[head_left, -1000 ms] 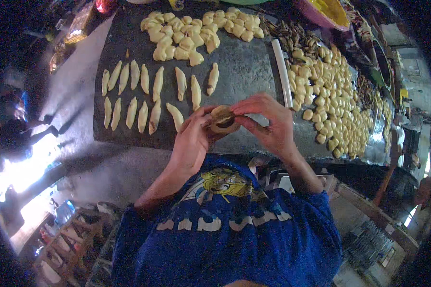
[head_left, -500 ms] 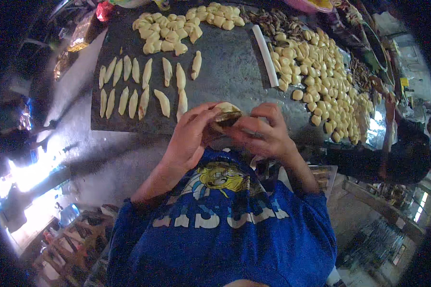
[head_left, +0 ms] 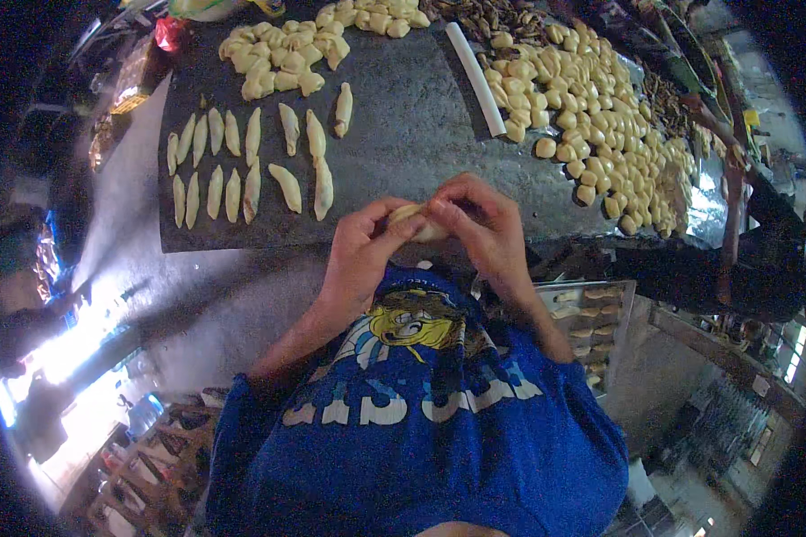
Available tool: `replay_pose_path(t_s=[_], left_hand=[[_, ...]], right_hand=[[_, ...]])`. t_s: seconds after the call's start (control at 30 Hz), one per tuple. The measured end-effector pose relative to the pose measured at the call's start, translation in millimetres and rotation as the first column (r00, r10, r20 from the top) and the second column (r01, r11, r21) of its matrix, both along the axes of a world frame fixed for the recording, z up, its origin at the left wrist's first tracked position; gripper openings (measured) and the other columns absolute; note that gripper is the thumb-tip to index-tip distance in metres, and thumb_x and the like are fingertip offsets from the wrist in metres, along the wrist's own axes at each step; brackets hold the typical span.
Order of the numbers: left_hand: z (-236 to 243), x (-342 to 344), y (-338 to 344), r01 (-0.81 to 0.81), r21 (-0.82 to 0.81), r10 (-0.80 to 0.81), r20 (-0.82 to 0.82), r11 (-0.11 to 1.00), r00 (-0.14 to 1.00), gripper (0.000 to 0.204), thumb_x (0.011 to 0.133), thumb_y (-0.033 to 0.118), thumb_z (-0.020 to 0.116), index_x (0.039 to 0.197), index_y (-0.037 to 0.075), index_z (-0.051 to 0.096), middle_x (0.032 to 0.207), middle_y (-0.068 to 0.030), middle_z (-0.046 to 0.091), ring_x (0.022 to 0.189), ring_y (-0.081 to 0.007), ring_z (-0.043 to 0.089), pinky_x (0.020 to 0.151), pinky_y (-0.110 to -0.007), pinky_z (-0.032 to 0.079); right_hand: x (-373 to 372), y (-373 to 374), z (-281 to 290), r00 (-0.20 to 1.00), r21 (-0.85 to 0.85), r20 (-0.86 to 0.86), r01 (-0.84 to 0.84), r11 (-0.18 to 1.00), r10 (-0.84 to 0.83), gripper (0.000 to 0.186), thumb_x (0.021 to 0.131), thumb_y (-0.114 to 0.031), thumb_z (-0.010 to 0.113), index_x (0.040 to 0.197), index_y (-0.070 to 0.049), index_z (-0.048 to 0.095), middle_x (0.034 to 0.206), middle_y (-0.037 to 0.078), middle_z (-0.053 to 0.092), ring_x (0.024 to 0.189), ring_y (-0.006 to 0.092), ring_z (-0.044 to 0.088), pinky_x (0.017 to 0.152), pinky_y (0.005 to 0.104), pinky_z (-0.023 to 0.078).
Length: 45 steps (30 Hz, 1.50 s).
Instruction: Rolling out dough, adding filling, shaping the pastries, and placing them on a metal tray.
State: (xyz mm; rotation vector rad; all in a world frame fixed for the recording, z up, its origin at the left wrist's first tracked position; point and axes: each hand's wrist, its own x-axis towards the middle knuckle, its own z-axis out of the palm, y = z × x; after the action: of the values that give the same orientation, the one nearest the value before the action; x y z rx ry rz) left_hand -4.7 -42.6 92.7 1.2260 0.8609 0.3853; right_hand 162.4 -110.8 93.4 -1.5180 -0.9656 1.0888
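Note:
Just past the table's near edge, in front of my chest, both hands hold a small piece of pale dough [head_left: 432, 234]. My left hand [head_left: 360, 246] is closed around its left end, thumb lying on top. My right hand [head_left: 485, 231] pinches its upper edge with thumb and fingertips. Most of the dough is hidden by my fingers, and no filling shows. Left of my hands, several long, pointed dough rolls [head_left: 215, 192] lie in two rough rows on the dark tabletop [head_left: 394, 116]. The closest is a roll [head_left: 323, 190] with its tip against another.
Flattened, folded dough pieces [head_left: 287, 55] are heaped at the back left. A white rod [head_left: 475, 80] lies beside many dough balls [head_left: 591, 116] on the right. Dark strips [head_left: 488, 20] are piled behind. A tray [head_left: 620, 345] with shaped rolls stands below the table's right side.
The dough was cupped open with dark filling showing; now its edges are brought together and the filling is hidden. My right hand has moved from its side to pinch the top.

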Motion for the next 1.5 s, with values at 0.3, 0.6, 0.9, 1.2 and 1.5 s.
replay_pose_path(t_s=[0.3,0.6,0.9,1.2,1.5], left_hand=[[-14.6,-5.4,28.1,-0.085,0.002,0.081,0.273,0.996,0.959,0.015,0.091,0.002,0.059,0.104,0.001,0.066,0.101,-0.0038,0.066,0.092,-0.0107,0.061,0.085,-0.025,0.047],[-33.2,-20.2,62.0,0.023,-0.201,0.043,0.317,0.979,0.948,0.018,0.089,0.004,0.062,0.107,0.001,0.065,0.102,-0.0049,0.067,0.093,-0.0112,0.062,0.085,-0.024,0.050],[-25.7,-16.1,76.2,-0.042,-0.276,0.085,0.143,0.960,0.986,0.022,0.087,0.010,0.067,0.105,-0.002,0.066,0.097,-0.0065,0.068,0.085,-0.0131,0.064,0.083,-0.025,0.052],[-20.7,6.1,25.6,0.075,-0.442,0.045,0.255,0.894,0.966,0.029,0.094,0.014,0.058,0.115,-0.006,0.062,0.107,-0.0131,0.067,0.093,-0.0170,0.065,0.087,-0.028,0.054],[-12.4,34.6,-46.1,0.125,-0.099,-0.132,-0.058,0.987,0.990,0.032,0.095,0.007,0.053,0.123,-0.007,0.057,0.113,-0.0161,0.065,0.097,-0.0210,0.066,0.087,-0.031,0.054]], right_hand=[[-16.0,10.6,-1.4,0.961,-0.015,-0.237,0.141,0.990,-0.140,0.015,0.085,-0.004,0.067,0.099,-0.002,0.061,0.088,0.002,0.061,0.087,0.0110,0.059,0.079,0.0250,0.047],[-20.0,49.4,-5.5,0.900,-0.285,-0.418,-0.001,0.959,-0.123,0.020,0.082,-0.002,0.068,0.099,-0.005,0.057,0.090,0.001,0.058,0.084,0.0088,0.055,0.074,0.0212,0.041],[-28.4,45.2,-1.7,0.997,-0.106,0.023,0.075,0.992,-0.073,0.014,0.088,-0.013,0.067,0.097,-0.002,0.065,0.088,0.002,0.064,0.080,0.0087,0.058,0.070,0.0233,0.047],[17.4,-11.3,-28.8,0.800,-0.193,-0.528,0.213,0.958,-0.284,0.013,0.089,-0.014,0.066,0.094,-0.002,0.066,0.082,0.001,0.064,0.073,0.0077,0.057,0.066,0.0224,0.046],[66.2,-84.9,-42.5,0.878,-0.074,-0.454,0.131,0.989,-0.151,0.017,0.088,-0.011,0.066,0.101,-0.001,0.065,0.092,0.004,0.067,0.083,0.0091,0.061,0.074,0.0229,0.050]])
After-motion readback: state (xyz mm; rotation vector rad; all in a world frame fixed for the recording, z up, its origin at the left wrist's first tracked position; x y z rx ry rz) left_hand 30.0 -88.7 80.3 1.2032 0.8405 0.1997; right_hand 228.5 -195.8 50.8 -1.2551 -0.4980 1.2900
